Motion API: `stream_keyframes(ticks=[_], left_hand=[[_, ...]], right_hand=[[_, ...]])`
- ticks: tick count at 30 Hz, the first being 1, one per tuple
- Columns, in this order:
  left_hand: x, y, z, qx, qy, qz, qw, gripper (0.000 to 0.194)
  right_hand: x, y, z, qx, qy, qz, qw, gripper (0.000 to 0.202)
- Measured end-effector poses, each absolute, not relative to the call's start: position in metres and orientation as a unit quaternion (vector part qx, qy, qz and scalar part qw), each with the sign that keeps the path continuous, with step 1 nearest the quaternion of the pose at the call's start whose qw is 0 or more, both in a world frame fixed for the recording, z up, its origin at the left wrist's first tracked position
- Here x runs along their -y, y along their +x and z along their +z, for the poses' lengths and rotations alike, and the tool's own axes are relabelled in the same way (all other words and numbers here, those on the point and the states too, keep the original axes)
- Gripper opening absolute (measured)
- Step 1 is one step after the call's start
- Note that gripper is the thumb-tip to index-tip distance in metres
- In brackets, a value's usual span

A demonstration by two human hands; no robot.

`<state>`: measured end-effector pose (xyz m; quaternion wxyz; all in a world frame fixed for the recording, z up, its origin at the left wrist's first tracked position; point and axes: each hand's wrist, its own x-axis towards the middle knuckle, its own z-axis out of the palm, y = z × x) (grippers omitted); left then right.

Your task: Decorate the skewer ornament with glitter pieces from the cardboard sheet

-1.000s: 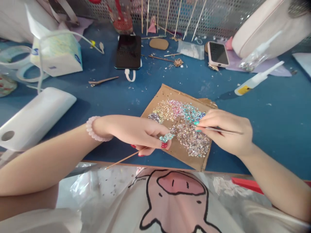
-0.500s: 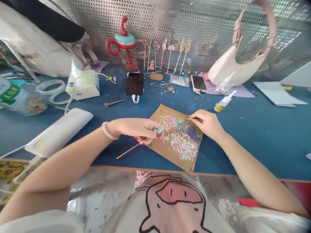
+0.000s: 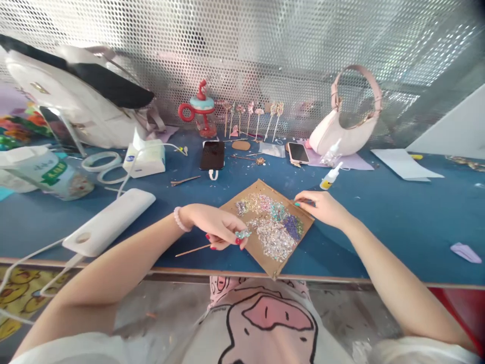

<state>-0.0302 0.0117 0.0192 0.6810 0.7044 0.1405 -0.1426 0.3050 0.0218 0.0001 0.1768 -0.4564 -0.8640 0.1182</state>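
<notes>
A cardboard tray (image 3: 242, 205) lies at an angle near the table's front edge, bearing heaps of small rhinestones (image 3: 273, 237) in white, pink, teal and purple. My left hand (image 3: 216, 226) is closed on a wooden stick (image 3: 192, 251); a teal, glittery piece (image 3: 243, 234) shows at its fingertips over the tray's left side. At the tray's right corner my right hand (image 3: 317, 206) has its fingers pinched together, touching or just above the rim. What they hold, if anything, is too small to name.
Behind the tray are a black phone (image 3: 212, 155), a white phone (image 3: 298, 152), a glue bottle (image 3: 331, 177) and decorated sticks standing upright (image 3: 258, 121). A white power bank (image 3: 109, 221) with cables lies left, a tissue pack (image 3: 144, 157) behind it. A handbag (image 3: 343, 134) stands back right.
The camera view has tilted up. The tray has turned a little under my hands. My right hand stays pinched at its right corner, and my left hand still holds the stick.
</notes>
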Motion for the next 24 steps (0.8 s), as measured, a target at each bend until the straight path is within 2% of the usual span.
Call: stream_keyframes(ticks=[15,24], left_hand=[[-0.016,-0.011,-0.004,-0.173,0.662,-0.027,0.729,0.011],[-0.047,0.022,0.002,-0.222,0.663,0.079,0.71,0.016]], right_hand=[[-0.055,0.302,-0.007,0.877,-0.439,0.117,0.158,0.022],[-0.119,0.298,0.001,0.87,-0.411,0.163,0.217,0.024]])
